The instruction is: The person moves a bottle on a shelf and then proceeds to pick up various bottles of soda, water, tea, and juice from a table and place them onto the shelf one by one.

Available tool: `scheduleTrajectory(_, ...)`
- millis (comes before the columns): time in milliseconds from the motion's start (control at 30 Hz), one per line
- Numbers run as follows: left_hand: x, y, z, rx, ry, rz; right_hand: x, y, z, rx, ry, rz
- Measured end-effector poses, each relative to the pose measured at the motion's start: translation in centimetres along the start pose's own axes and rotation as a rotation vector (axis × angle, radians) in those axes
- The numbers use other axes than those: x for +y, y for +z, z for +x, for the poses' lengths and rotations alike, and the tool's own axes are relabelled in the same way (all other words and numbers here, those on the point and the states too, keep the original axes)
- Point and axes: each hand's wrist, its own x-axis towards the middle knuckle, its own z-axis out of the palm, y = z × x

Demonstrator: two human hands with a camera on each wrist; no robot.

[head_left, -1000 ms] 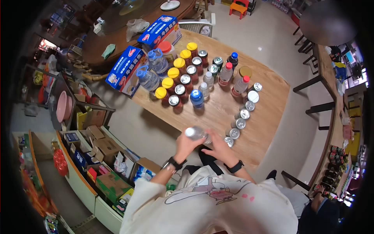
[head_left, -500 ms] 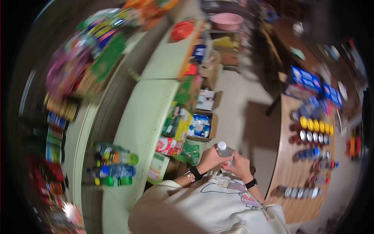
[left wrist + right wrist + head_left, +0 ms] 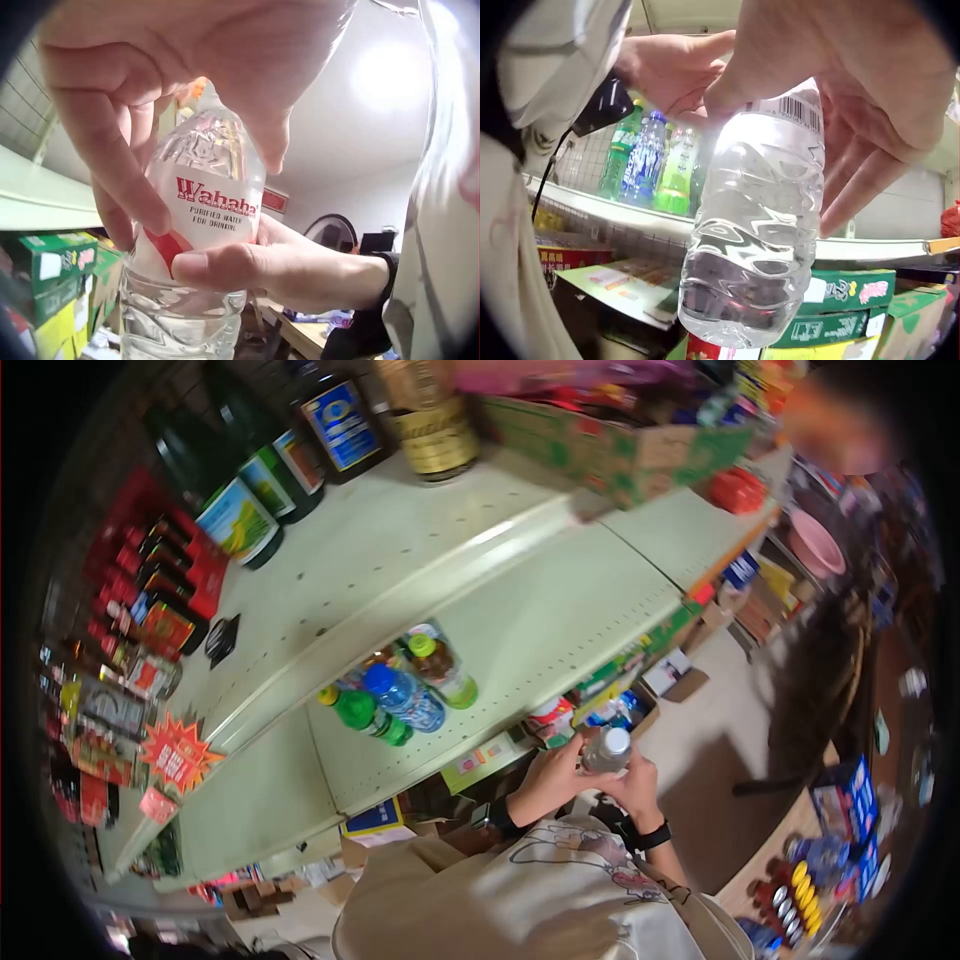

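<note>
A clear Wahaha water bottle (image 3: 606, 750) with a white cap stands between my two hands in front of my body. My left hand (image 3: 549, 784) grips its upper part, with fingers (image 3: 101, 142) and thumb on either side of the white and red label. From the other side my right hand (image 3: 634, 788) holds it round the label, its thumb (image 3: 214, 268) across the front. The lower half, with clear water in it, hangs free below the fingers in the right wrist view.
A pale green shelf (image 3: 545, 620) runs along the left. On it stand a green bottle (image 3: 370, 716), a blue-capped bottle (image 3: 405, 698) and a yellow-green-capped bottle (image 3: 443, 672). Cartons (image 3: 690, 676) sit below. A wooden table (image 3: 745, 880) with drinks lies at lower right.
The view has swung left from the drinks table to the shelf, which now fills the middle. Both hands still hold the water bottle, carried round from the table's edge.
</note>
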Motion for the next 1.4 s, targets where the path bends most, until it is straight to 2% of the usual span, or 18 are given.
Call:
scheduleTrajectory(33,0.2,-0.8,0.2,0.043,-0.021,-0.004,-0.2,-0.1,1.8,0.007,-0.044,0.036)
scheduleTrajectory(100,0.4,-1.6,0.0,0.151,0.135,-0.235,-2.2,-1.3,6.2,-0.096,-0.078,0.319)
scheduleTrajectory(167,-0.3,-1.2,0.8,0.278,0.122,-0.319,-1.7,-1.1,10.7,-0.233,-0.119,0.416)
scheduleTrajectory(233,-0.4,-1.2,2.1,0.318,0.008,-0.494,-3.3,-0.5,15.4,-0.313,-0.185,0.543)
scheduleTrajectory(333,-0.7,-2.0,4.9,0.390,-0.104,-0.658,-5.4,1.3,22.2,-0.540,-0.259,0.530)
scheduleTrajectory(367,-1.2,-2.3,6.1,0.413,-0.104,-0.658,-5.8,2.5,24.1,-0.576,-0.316,0.535)
scheduleTrajectory(433,-2.9,-2.3,8.4,0.605,0.074,-0.718,-5.8,5.4,27.1,-0.628,-0.371,0.536)
scheduleTrajectory(467,-4.6,-1.9,9.6,0.619,0.067,-0.723,-6.0,6.8,28.3,-0.688,-0.386,0.524)
scheduleTrajectory(533,-7.4,-3.2,12.3,0.812,0.078,-0.580,-7.3,9.5,31.0,-0.748,-0.432,0.520)
scheduleTrajectory(633,-6.9,-5.9,13.1,0.819,-0.050,-0.647,-8.0,12.9,33.0,-0.774,-0.428,0.472)
scheduleTrajectory(700,-7.3,-6.8,14.2,0.875,-0.027,-0.616,-8.5,15.2,34.9,-0.904,-0.445,0.555)
scheduleTrajectory(767,-7.8,-7.7,14.9,0.954,-0.176,-0.574,-11.2,13.6,34.6,-0.925,-0.407,0.602)
scheduleTrajectory(833,-8.2,-8.5,15.3,0.947,-0.196,-0.583,-13.2,11.8,34.2,-0.949,-0.319,0.484)
scheduleTrajectory(967,-9.0,-9.5,15.9,0.978,-0.210,-0.655,-11.0,19.5,36.9,-1.018,-0.321,0.416)
scheduleTrajectory(1100,-9.8,-10.3,16.3,0.979,-0.230,-0.699,-12.5,16.8,36.0,-0.995,-0.364,0.453)
scheduleTrajectory(1267,-7.3,-9.3,15.2,0.882,-0.230,-0.607,-10.4,20.7,37.4,-1.006,-0.428,0.526)
scheduleTrajectory(1367,-4.6,-4.2,12.8,0.826,-0.153,-0.836,-11.0,16.1,34.7,-0.912,-0.423,0.600)
scheduleTrajectory(1400,-2.9,-3.0,11.5,0.777,-0.171,-0.825,-11.1,13.9,33.9,-0.868,-0.440,0.469)
